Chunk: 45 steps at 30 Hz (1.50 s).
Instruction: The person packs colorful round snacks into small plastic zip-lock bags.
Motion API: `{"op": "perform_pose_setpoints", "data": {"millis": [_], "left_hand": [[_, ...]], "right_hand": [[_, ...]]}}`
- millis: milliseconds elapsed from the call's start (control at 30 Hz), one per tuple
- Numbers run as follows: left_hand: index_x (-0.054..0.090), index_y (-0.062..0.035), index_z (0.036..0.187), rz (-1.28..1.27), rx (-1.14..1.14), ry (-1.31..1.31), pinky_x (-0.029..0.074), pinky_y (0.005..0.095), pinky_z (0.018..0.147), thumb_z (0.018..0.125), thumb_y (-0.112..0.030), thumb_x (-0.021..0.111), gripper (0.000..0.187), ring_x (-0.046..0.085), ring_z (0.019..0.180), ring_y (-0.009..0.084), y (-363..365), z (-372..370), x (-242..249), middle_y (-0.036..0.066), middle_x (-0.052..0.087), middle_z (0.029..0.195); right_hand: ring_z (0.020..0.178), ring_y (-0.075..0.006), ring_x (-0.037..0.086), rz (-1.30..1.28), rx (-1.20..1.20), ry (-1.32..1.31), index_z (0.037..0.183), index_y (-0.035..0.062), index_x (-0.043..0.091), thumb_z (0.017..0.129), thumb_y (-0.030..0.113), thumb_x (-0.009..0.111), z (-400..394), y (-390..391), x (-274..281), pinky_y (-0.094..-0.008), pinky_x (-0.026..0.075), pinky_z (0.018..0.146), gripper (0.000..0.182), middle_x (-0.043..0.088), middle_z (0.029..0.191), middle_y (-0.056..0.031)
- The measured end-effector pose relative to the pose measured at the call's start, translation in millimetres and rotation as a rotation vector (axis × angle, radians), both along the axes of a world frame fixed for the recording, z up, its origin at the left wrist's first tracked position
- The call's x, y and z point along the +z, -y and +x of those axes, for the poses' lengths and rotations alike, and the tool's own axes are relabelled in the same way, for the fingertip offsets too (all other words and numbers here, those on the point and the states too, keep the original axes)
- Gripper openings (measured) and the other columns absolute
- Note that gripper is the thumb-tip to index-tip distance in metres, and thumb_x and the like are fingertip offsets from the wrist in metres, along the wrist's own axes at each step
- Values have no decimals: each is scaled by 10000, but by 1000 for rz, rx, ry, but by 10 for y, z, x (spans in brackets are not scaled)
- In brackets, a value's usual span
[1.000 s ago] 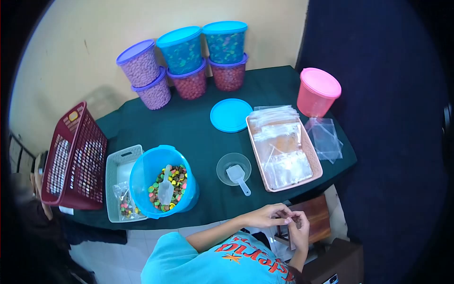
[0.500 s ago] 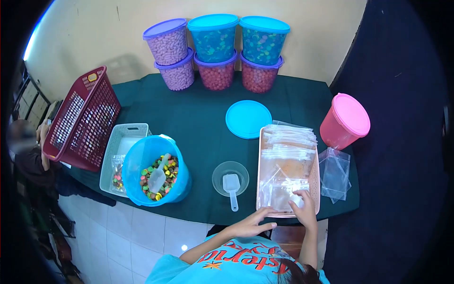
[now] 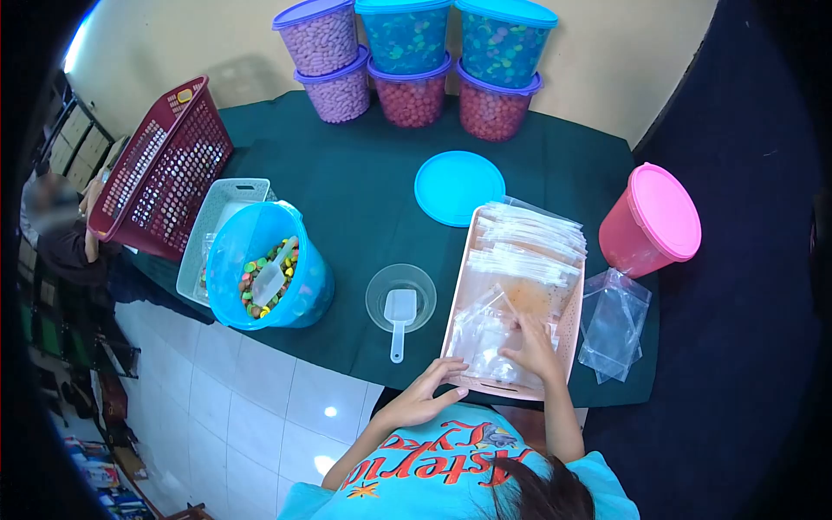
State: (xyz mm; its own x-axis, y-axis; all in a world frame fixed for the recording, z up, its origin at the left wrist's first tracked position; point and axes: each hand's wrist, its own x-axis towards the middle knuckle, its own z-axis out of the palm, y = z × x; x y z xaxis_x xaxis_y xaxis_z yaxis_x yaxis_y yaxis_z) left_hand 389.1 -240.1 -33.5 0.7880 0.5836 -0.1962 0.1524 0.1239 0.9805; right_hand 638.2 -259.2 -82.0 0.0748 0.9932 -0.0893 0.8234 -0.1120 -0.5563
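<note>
My right hand point(image 3: 534, 354) reaches into the peach tray point(image 3: 565, 340), thumb and fingers apart over loose clear plastic bags point(image 3: 485, 336). My left hand point(image 3: 425, 397) is at the tray's front left corner with its fingers spread, holding nothing. Behind the loose bags lie stacked rows of clear bags point(image 3: 530, 232) in the same tray. To the left, a white scoop point(image 3: 399, 308) rests in a clear bowl point(image 3: 374, 293), its handle over the rim. More flat clear bags point(image 3: 614, 325) lie right of the tray.
A blue tub point(image 3: 227, 277) of colourful candies with a scoop stands left, beside a pale basket point(image 3: 198, 251) and a maroon basket point(image 3: 165, 178). A blue lid point(image 3: 459, 188), a pink tub point(image 3: 646, 221) and stacked candy tubs point(image 3: 407, 91) stand behind. Another person point(image 3: 65, 234) is far left.
The camera view has tilted and shifted. My right hand has moved farther into the tray over the bags. My left hand has moved left to the tray's front corner.
</note>
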Motion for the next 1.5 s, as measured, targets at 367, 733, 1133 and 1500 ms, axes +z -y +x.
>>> {"op": "perform_pose_setpoints", "data": {"millis": [367, 733, 1133, 1500], "left_hand": [[443, 19, 1174, -43, 348, 264, 282, 350, 1000, 857, -83, 477, 335, 383, 1180, 209, -54, -15, 129, 122, 392, 1244], [648, -19, 952, 156, 590, 61, 449, 226, 613, 780, -40, 602, 179, 571, 703, 118, 8, -422, 505, 98, 636, 850], [613, 24, 978, 49, 717, 40, 508, 235, 651, 818, -26, 540, 182, 609, 746, 131, 297, -1508, 540, 109, 639, 848], [645, 27, 747, 526, 1038, 303, 503, 270, 630, 683, 65, 664, 77, 628, 678, 179, 499, -2772, 651, 139, 649, 760]], "right_hand": [[703, -122, 541, 201, -243, -841, 840, -4, 495, 812, 50, 524, 67, -96, 570, -265, 433, 662, 68, 572, 758, -72], [713, -216, 568, 233, 235, -533, 845, 19, 560, 763, 60, 577, -567, -198, 1017, -300, 418, 671, 93, 594, 743, -100], [1057, -264, 406, 638, 283, -51, 911, 99, 553, 684, 128, 648, -1872, -329, 1462, -445, 219, 920, 249, 496, 1091, -71], [813, -244, 470, 549, 830, -619, 991, 77, 530, 639, 169, 748, -3540, -183, 1434, -326, 410, 694, 425, 469, 928, -87]]}}
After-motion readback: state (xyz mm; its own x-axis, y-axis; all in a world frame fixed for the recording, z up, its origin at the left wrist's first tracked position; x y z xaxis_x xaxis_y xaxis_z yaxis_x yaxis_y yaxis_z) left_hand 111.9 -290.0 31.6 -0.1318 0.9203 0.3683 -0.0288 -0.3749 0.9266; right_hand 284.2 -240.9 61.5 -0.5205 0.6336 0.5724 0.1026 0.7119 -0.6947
